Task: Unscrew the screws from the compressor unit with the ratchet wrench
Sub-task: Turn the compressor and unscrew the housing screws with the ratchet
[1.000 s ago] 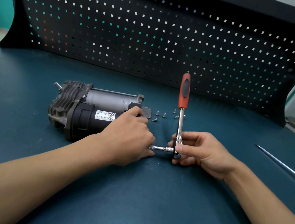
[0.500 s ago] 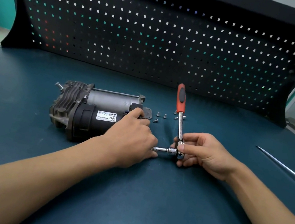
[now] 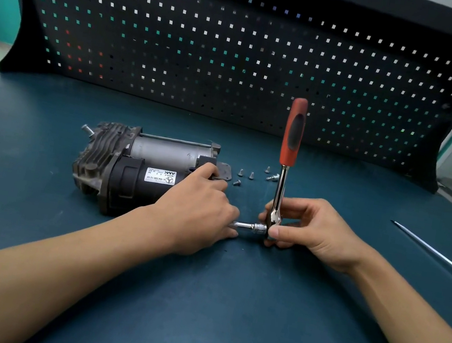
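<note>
The compressor [image 3: 134,173] lies on its side on the blue-green table [image 3: 30,212], at about ten o'clock from the table's middle. Its finned metal end points to nine o'clock, and the white label on its black body reads upside down from here.

The person's left hand [image 3: 196,211] lies over the compressor's three o'clock end, fingers bent down round it in a grip. The hand hides the spot where tool meets machine, so I cannot tell whether the fingertips also touch the tool.

The ratchet wrench [image 3: 291,140] stands just to the right of that hand. Its red handle with the black inset rises upright toward twelve o'clock. From its head, a short chrome extension bar [image 3: 249,227] runs level toward nine o'clock and disappears under the left hand.

The right hand [image 3: 316,232] pinches the wrench head. Its thumb presses the near side, and the other fingers curl close round the shaft behind it.

A few loose screws [image 3: 251,175] sit on the table at about eleven o'clock from the wrench head, just beside a small metal plate [image 3: 224,171] at the compressor's end.

A screwdriver [image 3: 431,253] lies well apart at three o'clock from the right hand. A black pegboard [image 3: 210,47] stands along the far edge.
</note>
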Action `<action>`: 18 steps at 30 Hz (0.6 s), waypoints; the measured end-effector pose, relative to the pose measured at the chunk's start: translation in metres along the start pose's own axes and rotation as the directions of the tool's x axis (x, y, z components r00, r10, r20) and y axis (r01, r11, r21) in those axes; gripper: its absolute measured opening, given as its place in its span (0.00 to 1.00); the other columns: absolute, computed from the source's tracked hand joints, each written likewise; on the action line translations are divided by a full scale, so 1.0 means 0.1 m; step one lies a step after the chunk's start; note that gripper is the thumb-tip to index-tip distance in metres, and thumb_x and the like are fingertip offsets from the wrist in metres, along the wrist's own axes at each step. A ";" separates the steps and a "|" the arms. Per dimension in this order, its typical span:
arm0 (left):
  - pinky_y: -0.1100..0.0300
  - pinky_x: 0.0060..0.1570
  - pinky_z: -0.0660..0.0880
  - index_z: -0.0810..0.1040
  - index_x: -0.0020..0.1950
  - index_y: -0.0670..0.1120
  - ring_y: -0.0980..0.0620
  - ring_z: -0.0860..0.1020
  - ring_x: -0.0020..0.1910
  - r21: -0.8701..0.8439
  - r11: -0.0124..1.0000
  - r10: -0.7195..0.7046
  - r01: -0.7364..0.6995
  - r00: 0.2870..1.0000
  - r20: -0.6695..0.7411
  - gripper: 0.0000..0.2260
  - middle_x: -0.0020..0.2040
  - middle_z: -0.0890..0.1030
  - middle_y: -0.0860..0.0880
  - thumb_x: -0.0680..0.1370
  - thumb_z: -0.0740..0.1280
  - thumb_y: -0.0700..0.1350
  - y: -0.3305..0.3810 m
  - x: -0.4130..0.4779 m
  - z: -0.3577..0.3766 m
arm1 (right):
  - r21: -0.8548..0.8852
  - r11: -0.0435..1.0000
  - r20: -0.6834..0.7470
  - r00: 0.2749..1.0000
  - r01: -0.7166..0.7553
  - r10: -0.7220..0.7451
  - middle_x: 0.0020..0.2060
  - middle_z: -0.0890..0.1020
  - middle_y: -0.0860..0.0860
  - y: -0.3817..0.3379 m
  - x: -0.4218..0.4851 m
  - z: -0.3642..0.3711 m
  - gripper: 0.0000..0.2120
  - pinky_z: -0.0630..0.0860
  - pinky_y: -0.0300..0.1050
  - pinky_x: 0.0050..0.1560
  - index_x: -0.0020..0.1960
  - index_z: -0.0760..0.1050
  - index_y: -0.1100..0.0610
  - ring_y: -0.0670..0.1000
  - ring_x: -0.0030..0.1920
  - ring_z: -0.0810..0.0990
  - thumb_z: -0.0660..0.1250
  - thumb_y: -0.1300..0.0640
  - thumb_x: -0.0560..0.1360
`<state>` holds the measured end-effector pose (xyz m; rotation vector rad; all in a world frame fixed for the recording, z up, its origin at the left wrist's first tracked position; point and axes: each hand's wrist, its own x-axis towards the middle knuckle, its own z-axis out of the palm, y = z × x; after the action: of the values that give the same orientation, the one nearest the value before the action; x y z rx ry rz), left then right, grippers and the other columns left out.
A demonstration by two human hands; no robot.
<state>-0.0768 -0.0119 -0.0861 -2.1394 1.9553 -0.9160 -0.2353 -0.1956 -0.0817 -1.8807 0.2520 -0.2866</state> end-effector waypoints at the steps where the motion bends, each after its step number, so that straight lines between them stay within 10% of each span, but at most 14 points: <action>1: 0.50 0.59 0.61 0.65 0.41 0.54 0.48 0.74 0.47 0.001 1.000 0.001 -0.001 1.000 -0.002 0.16 0.41 0.83 0.52 0.82 0.54 0.62 0.00 0.00 0.00 | 0.001 1.000 -0.003 1.000 0.010 -0.010 0.51 0.87 0.54 0.00 0.00 0.00 0.15 0.83 0.44 0.41 0.53 0.82 0.54 0.58 0.43 0.86 0.75 0.69 0.70; 18: 0.50 0.57 0.62 0.68 0.41 0.55 0.48 0.75 0.46 0.011 1.000 0.011 -0.011 1.000 -0.005 0.14 0.41 0.83 0.51 0.82 0.54 0.60 -0.02 0.01 0.02 | -0.022 0.995 -0.009 0.995 0.096 -0.096 0.49 0.87 0.50 0.06 0.00 0.07 0.16 0.78 0.40 0.47 0.42 0.87 0.50 0.47 0.46 0.84 0.79 0.70 0.65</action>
<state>-0.0744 -0.0129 -0.0865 -2.1202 1.9575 -0.9299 -0.2336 -0.1915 -0.0892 -1.9158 0.1722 -0.3602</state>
